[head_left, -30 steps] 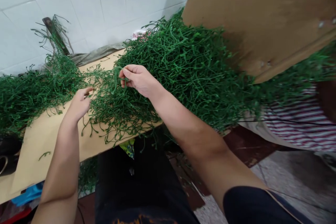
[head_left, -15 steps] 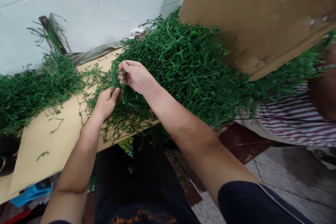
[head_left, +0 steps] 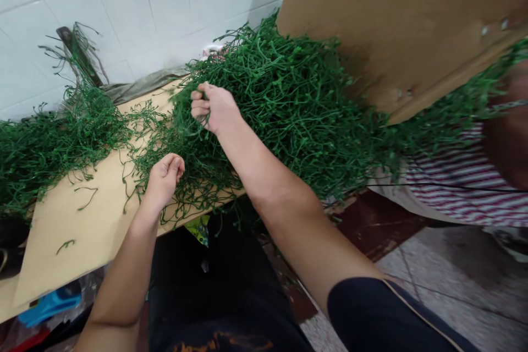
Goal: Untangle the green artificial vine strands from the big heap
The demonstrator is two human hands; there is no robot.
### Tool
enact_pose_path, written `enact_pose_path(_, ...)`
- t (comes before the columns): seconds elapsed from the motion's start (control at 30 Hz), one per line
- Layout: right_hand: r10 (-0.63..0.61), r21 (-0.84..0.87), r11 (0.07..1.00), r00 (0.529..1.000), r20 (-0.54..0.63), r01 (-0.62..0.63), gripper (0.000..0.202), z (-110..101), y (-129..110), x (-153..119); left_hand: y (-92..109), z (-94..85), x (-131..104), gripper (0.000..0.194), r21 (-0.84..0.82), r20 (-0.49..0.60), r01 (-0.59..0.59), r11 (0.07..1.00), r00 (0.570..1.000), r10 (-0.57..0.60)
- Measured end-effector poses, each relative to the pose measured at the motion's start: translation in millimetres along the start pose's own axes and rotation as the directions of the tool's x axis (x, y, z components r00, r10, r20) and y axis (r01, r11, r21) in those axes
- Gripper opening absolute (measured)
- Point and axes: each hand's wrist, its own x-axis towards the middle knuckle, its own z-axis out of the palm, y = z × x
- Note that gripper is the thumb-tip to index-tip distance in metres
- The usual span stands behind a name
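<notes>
A large heap of thin green branching stems (head_left: 289,93) covers the middle and right of the table. At its left edge my right hand (head_left: 216,109) is closed in a pinch on some green stems, blurred around its fingertips. Lower and to the left, my left hand (head_left: 164,177) has its thumb and fingers curled together over the looser stems. Whatever lies between its fingers, if anything, is too small to make out. The two hands are apart. Both are above the tan board (head_left: 82,234) that serves as the tabletop.
A second green pile (head_left: 53,148) lies at the left, near an upright wooden post (head_left: 78,52) with strands hanging from it. A cardboard sheet (head_left: 396,22) leans over the right side. Another person's striped clothing (head_left: 462,192) shows at the right. A blue item (head_left: 51,305) sits below the board.
My hands have drawn apart: the left has moved down, the right slightly up and to the right. The green strands by the right hand have shifted and blurred.
</notes>
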Motion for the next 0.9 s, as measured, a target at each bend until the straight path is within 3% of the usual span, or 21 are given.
enact_pose_path(0.1, -0.072, 0.017, 0.997, 0.996, -0.055, 0.073, 0.027, -10.2, -7.0, 7.1, 1.5, -10.0, -7.6, 0.033, 0.065, -0.037, 0.020, 0.998, 0.999, -0.018)
enact_pose_path(0.27, -0.021, -0.023, 1.000, 0.998, 0.051, 0.022, 0.026, 1.4, 10.0, -6.3, 13.8, -9.9, 8.3, 0.026, 0.115, -0.246, -0.102, 0.988, 0.961, 0.128)
enact_pose_path(0.4, 0.085, 0.024, 0.996, 0.979, 0.184, -0.090, 0.027, 17.7, 24.7, -17.5, 13.0, 5.2, 24.8, 0.038, 0.147, -0.159, -0.128, 0.981, 0.976, 0.151)
enact_pose_path(0.6, 0.184, 0.066, 0.977, 0.959, 0.217, -0.202, 0.028, 19.5, 20.3, -19.3, -4.7, 17.3, 26.9, 0.026, 0.022, -0.088, -0.005, 1.000, 0.996, 0.007)
enact_pose_path(0.77, 0.197, 0.087, 0.971, 0.949, 0.246, -0.224, 0.029, 21.1, 21.5, -19.1, 2.5, 26.4, 21.5, 0.047, -0.165, -0.048, 0.017, 0.986, 0.999, -0.025)
enact_pose_path(0.9, 0.174, 0.061, 0.979, 0.951, 0.256, -0.196, 0.030, 24.4, 24.7, -18.9, 7.9, 33.6, 16.3, 0.042, -0.362, -0.027, 0.106, 0.926, 0.992, -0.124)
